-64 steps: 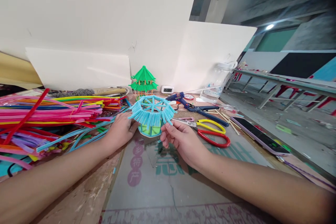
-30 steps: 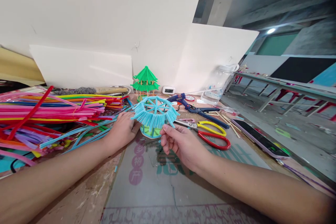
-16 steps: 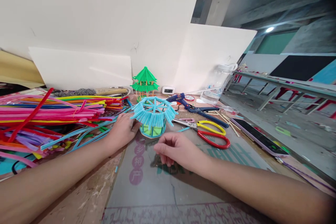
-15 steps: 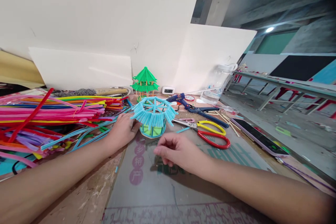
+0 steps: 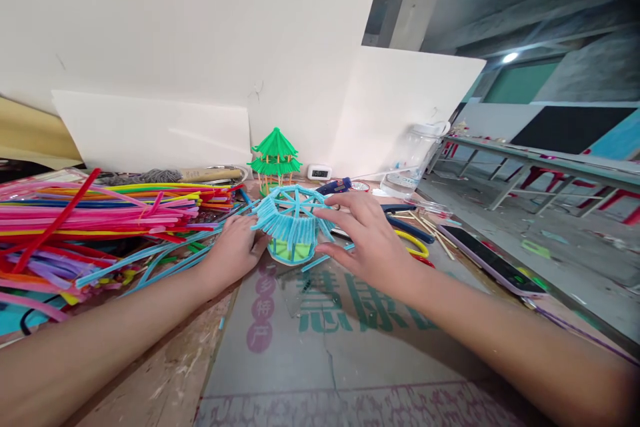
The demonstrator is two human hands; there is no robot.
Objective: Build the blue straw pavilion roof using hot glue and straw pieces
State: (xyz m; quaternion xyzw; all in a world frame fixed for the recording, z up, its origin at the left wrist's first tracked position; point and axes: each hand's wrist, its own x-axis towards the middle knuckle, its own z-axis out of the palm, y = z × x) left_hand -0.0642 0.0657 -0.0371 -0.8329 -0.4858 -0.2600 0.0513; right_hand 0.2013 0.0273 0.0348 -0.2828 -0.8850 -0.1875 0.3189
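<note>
Right hand (image 5: 373, 238) raised, blue fringed pavilion (image 5: 293, 227)

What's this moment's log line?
left hand: at round blue pipe-cleaner pavilion | right hand: open, at its right side | behind: green two-tiered pipe-cleaner pavilion

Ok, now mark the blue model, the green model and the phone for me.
Blue model (image 5: 287, 222): head view, on the front fringe of its roof.
Green model (image 5: 275, 145): head view, on its upper roof.
Phone (image 5: 489, 258): head view, on the middle of its dark screen.
</note>
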